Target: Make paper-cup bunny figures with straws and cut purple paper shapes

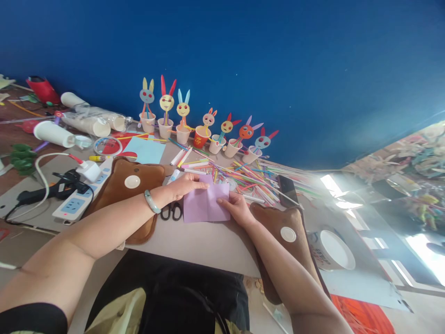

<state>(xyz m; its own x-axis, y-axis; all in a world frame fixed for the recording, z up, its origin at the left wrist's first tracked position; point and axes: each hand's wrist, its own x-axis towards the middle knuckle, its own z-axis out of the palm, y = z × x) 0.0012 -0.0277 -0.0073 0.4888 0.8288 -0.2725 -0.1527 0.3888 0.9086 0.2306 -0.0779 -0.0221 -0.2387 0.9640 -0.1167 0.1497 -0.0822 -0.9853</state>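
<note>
A lilac sheet of paper (205, 206) with fold creases lies on the grey table (208, 243) in front of me. My left hand (184, 184), with a pale green bangle on its wrist, presses flat on the sheet's upper left edge, fingers stretched out. My right hand (236, 206) pinches the sheet's right edge with thumb and fingers. Black-handled scissors (172, 211) lie just left of the paper, under my left wrist.
Several paper cups with straw-and-paper rabbits (208, 127) line the blue wall. Loose coloured straws (250, 178) and a black phone (287, 188) lie behind the paper. Brown padded pouches (130, 185) (285, 241) sit under my forearms. A power strip (78, 197), glue gun (52, 190) and cup stacks (86, 123) are on the left.
</note>
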